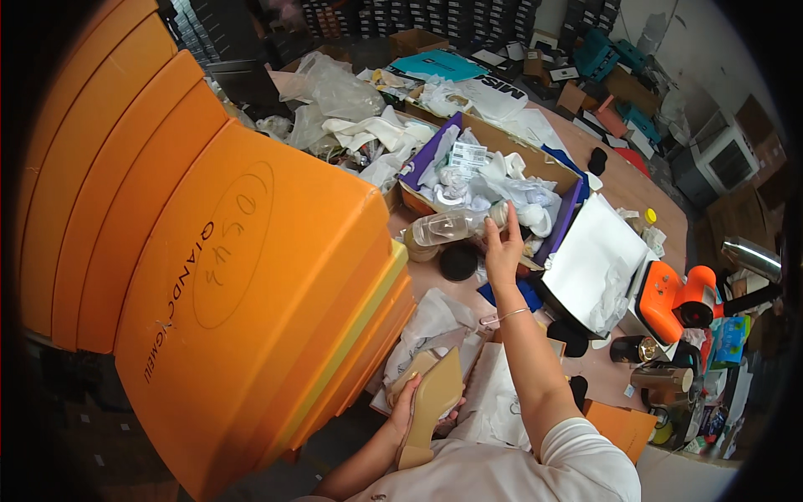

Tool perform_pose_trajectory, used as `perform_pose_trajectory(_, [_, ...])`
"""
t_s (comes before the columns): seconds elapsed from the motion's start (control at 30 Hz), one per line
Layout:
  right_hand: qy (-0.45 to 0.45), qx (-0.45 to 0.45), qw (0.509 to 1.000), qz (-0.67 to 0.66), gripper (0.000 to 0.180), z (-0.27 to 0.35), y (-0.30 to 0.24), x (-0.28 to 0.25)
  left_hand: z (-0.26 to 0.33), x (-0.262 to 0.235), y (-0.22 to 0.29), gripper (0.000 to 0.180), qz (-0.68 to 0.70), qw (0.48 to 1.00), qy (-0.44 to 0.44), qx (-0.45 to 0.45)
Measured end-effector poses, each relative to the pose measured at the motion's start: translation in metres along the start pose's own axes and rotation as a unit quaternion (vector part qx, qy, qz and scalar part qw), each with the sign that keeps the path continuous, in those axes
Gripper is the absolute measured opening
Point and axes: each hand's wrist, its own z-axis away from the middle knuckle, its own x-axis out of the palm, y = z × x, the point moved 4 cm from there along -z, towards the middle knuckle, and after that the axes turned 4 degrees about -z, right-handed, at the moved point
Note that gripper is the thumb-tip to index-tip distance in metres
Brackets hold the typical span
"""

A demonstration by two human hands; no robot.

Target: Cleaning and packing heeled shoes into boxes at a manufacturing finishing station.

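Note:
My left hand (406, 407) grips a tan-soled heeled shoe (437, 391), its sole turned up and its heel toward me. The fingers wrap round the shoe, and its upper is mostly hidden. Stretched ahead, my right hand (503, 243) has its fingers closed at the capped end of a clear plastic bottle (447, 227), which lies tilted sideways. Just beyond that hand stands a purple-edged cardboard box (577, 201) full of crumpled white paper and plastic. White tissue paper (439, 322) and an open shoebox (493, 393) with white wrapping lie near the shoe.
A tall stack of orange boxes (276, 276) fills my left side. A round black lid or jar (459, 262) sits below the bottle. To the right are a white box lid (594, 251), an orange tool (682, 301) and dark cans (633, 349). Plastic bags (335, 88) pile up at the back.

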Motion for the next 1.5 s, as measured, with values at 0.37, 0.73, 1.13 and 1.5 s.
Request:
perform_pose_trajectory(0.37, [0.186, 0.338, 0.772, -0.505, 0.031, 0.073, 0.074, -0.014, 0.002, 0.016, -0.015, 0.090, -0.081, 0.993, 0.071, -0.057])
perform_pose_trajectory(0.73, [0.055, 0.066, 0.992, -0.087, 0.041, 0.030, 0.053, -0.001, -0.003, 0.005, -0.004, 0.071, -0.037, 0.993, 0.106, -0.024])
perform_pose_trajectory(1.13, [-0.280, -0.247, 0.888, 0.269, 0.043, 0.013, 0.027, 0.094, 0.002, 0.002, 0.003, 0.075, -0.010, 0.989, 0.145, -0.003])
perform_pose_trajectory(1.5, [-0.333, 0.030, 0.929, 0.158, 0.026, 0.072, -0.041, -0.017, 0.007, 0.014, 0.014, 0.072, -0.135, 0.982, 0.125, 0.049])
